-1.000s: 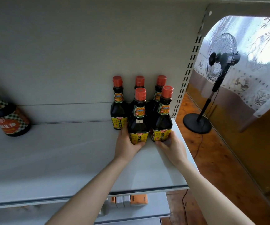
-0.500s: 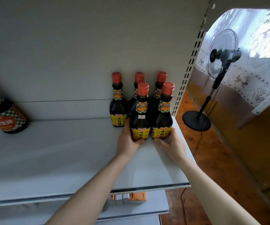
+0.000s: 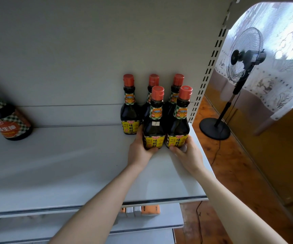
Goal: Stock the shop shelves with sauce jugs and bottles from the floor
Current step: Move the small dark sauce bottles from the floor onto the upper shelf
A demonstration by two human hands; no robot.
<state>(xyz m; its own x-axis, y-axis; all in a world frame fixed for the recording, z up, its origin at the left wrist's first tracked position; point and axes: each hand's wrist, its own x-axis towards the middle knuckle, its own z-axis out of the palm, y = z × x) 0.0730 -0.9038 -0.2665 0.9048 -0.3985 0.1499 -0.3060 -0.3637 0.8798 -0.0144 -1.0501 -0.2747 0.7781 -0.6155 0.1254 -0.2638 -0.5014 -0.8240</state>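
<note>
Several dark sauce bottles with red caps and yellow labels stand at the right end of the grey shelf [image 3: 71, 164]. Three form a back row [image 3: 129, 110] against the rear panel. Two stand in front. My left hand [image 3: 139, 150] grips the base of the front left bottle [image 3: 154, 120]. My right hand [image 3: 188, 154] grips the base of the front right bottle [image 3: 179, 120]. Both front bottles stand upright on the shelf, touching each other and close against the back row.
A larger dark sauce jug [image 3: 6, 117] with a checked label stands at the shelf's far left. Small boxes [image 3: 142, 210] lie on the lower shelf. A slotted upright [image 3: 207, 71] ends the shelf on the right. A black pedestal fan [image 3: 239, 76] stands on the wooden floor beyond.
Both hands have pushed the two front bottles slightly back toward the rear row. The grips are the same.
</note>
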